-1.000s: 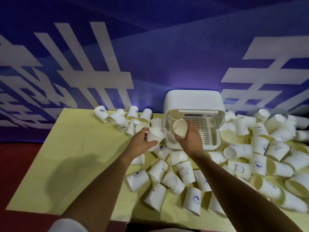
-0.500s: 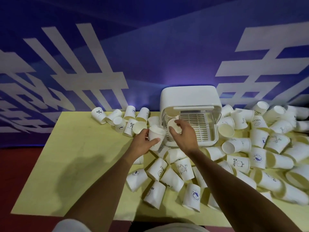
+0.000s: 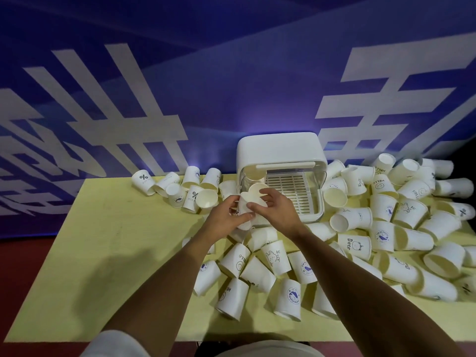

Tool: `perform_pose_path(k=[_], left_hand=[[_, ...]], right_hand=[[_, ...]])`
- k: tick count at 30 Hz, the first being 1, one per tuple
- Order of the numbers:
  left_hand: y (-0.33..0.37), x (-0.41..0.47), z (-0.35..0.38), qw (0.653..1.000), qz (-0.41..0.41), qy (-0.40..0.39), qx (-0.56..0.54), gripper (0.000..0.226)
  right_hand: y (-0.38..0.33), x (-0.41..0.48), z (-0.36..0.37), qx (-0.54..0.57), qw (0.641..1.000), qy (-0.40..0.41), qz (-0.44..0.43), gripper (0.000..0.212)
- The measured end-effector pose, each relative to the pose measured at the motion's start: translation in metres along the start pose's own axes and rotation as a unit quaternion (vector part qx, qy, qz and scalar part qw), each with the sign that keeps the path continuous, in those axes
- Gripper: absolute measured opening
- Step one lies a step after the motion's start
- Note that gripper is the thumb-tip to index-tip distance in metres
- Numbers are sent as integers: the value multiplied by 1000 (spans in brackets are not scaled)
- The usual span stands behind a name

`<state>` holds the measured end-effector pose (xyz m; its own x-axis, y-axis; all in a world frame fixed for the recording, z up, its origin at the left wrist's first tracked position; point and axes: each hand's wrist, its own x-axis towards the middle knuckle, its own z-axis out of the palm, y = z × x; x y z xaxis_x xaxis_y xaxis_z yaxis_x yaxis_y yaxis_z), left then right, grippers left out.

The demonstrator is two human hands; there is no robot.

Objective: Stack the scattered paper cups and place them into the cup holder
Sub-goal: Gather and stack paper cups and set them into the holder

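Gripping paper cups (image 3: 253, 194), left hand (image 3: 226, 220) and right hand (image 3: 279, 213), before cup holder (image 3: 280, 150).

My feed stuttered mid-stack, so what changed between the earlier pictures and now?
The right hand has brought its cup back from the cup holder opening and leftward to the left hand. It now meets the other cup held there, and the two look partly nested. Both hands kept their grip. The holder, loose cups and table are unchanged.
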<state>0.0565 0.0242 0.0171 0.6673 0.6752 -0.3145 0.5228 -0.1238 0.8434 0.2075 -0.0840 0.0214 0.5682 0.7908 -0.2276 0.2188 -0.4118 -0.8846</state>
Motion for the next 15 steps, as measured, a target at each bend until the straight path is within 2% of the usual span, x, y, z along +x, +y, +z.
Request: perform_pose_path(k=[3,7,11,15], left_hand=[[-1,2,-2,1000,-24,-6,15,72],[-9,0,-6,998,-52,-10,20,72],[-16,-4,-11,998,-59,-6,17,71],[-24,-6,-14,998,-64,7,12,66]], right_hand=[[-4,1,-5,-8,998,64,-26,63],[-11,6,-14,-12,988,133,-76,60],[-11,10,-12,-46,982,152,-104,65],[-4,14,-4,-106,981,129,-97,67]])
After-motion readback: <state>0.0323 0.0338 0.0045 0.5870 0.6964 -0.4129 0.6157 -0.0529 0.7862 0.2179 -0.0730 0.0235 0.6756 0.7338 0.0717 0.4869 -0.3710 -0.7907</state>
